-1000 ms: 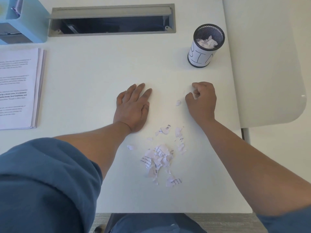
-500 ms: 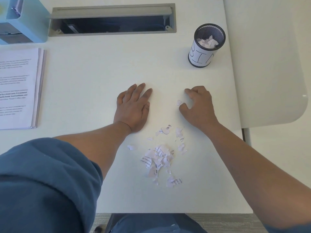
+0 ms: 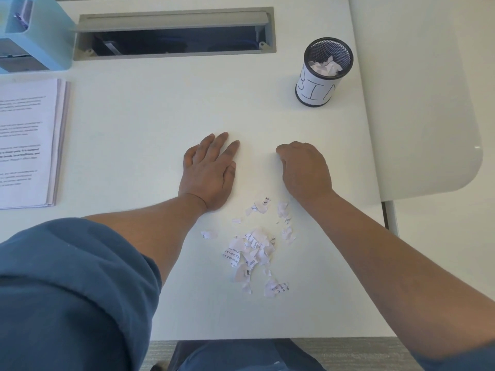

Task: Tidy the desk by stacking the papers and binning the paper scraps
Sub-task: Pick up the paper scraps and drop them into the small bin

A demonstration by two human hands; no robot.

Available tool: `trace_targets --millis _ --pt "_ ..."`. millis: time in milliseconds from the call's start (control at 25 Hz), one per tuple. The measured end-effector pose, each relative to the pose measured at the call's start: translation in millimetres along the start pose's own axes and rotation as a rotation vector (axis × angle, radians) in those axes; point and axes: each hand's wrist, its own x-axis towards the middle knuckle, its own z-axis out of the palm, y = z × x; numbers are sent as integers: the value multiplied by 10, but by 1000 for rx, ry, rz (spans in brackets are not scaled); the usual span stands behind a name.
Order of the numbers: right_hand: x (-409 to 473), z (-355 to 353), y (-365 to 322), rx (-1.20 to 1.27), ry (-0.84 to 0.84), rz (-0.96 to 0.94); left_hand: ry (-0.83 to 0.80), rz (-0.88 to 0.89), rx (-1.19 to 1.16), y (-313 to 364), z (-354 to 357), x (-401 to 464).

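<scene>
A pile of torn printed paper scraps (image 3: pixel 251 250) lies on the white desk (image 3: pixel 160 103), just in front of both hands. My left hand (image 3: pixel 209 172) rests flat on the desk with its fingers straight, beside the scraps. My right hand (image 3: pixel 305 170) is to the right of it. Its fingers curl down over the spot where a lone scrap lay, and that scrap is hidden under them. The black mesh bin (image 3: pixel 324 73), labelled BIN, stands at the far right with crumpled paper inside. A stack of printed papers (image 3: pixel 26 145) lies at the left edge.
A light blue desk organiser (image 3: pixel 34 33) stands at the far left corner. A grey cable slot (image 3: pixel 174 33) is open along the back of the desk. A second white tabletop (image 3: pixel 417 103) adjoins on the right. The desk's front edge is near my lap.
My right hand moved left and nearer from beside the bin, spread its fingers, then curled them over the lone scrap. My left hand stayed flat in place.
</scene>
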Motion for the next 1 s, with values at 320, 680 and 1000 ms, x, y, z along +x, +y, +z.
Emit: trace_targets --millis 320,680,1000 --pt "11 -28 34 268 46 135 7 5 -7 -1 -1 -2" --pt "597 -840 196 1122 445 362 11 6 -8 -9 0 -5" --pt "1224 -1139 357 502 420 295 15 10 -10 -3 -8 -3"
